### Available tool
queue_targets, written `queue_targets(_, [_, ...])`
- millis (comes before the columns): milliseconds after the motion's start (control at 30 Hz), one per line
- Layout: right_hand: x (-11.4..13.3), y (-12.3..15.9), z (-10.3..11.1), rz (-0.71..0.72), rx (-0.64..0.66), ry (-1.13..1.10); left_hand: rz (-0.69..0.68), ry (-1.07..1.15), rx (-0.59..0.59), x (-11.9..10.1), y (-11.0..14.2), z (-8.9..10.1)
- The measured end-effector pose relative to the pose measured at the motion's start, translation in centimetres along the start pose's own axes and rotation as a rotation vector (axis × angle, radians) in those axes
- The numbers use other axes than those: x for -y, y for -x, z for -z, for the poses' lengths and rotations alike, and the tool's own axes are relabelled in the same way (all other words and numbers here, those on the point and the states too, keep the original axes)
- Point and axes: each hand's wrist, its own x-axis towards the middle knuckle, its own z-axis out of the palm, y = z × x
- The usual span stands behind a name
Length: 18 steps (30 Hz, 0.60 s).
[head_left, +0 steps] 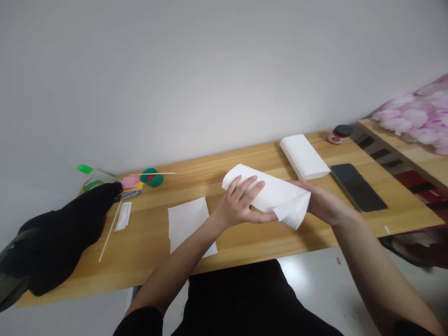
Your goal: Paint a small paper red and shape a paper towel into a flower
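With fingers clamped around paper wad [276, 189] at left hand [235, 207], hidden, grip unclear at right hand [324, 204]; looks light, soft; best held mid-length.

A dark phone [357, 186] lay on the wooden table [140, 247], with a black-lidded jar [339, 134] near it. Black fabric [70, 228] was heaped across the left end; pink-and-white fluffy material [416, 116] rested on another wooden surface [413, 148].

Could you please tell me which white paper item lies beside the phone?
The thick stack near the wall; the flat sheet lies farther left, and the curled paper is between left hand and right hand.
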Motion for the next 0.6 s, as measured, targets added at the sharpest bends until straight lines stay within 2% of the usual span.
queue_targets(133, [0.2, -0.5, 0.2, -0.039, 0.050, -0.039, 0.010, 0.028, 0.132, -0.2, 0.2, 0.0])
queue_targets(300, [-0.3, -1.1, -0.9, -0.047, 0.002, -0.150, 0.023, 0.077, 0.146, -1.1, 0.6, -0.2])
queue_targets(433, [-1.0, -1.4, -0.9, 0.028, -0.126, -0.191, -0.024, 0.095, 0.187, -2.2, 1.1, -1.3])
queue_targets(533, [-0.9, -1.5, 0.8, 0.159, -0.279, -0.189, -0.072, 0.060, 0.235, -2.3, 1.8, -2.0])
queue_targets(600, [-0.3, -1.5, 2.5, 0.255, -0.436, -0.198, -0.074, -0.013, 0.233, -1.9, 2.4, -2.0])
